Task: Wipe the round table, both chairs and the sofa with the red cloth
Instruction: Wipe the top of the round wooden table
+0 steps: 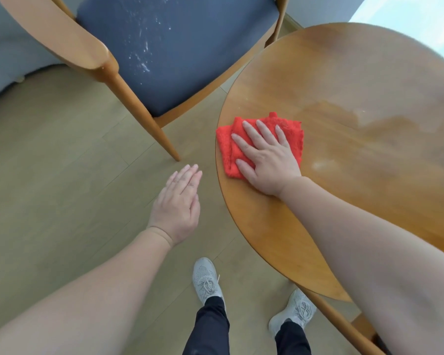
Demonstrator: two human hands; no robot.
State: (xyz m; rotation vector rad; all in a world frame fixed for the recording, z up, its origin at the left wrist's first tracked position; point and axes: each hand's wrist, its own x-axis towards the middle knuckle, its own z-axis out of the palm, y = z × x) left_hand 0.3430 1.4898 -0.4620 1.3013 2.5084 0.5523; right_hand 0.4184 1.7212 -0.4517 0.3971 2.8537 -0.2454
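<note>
The cloth (260,147) is pressed flat to the table (369,124) under the right hand (264,160), fingers straight, for wiping. The left hand (178,203) is held relaxed over the floor, grasping nothing.

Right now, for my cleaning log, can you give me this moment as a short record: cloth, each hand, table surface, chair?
cloth: red cloth, folded, lying on the round table near the edge that faces the chair
right: right hand flat on the cloth, fingers straight, pressing down
left: left hand open over the floor, holding nothing
surface: pale wet-looking streaks beyond the cloth
chair: chair with a blue seat bearing white specks; seemingly not yet wiped
</note>
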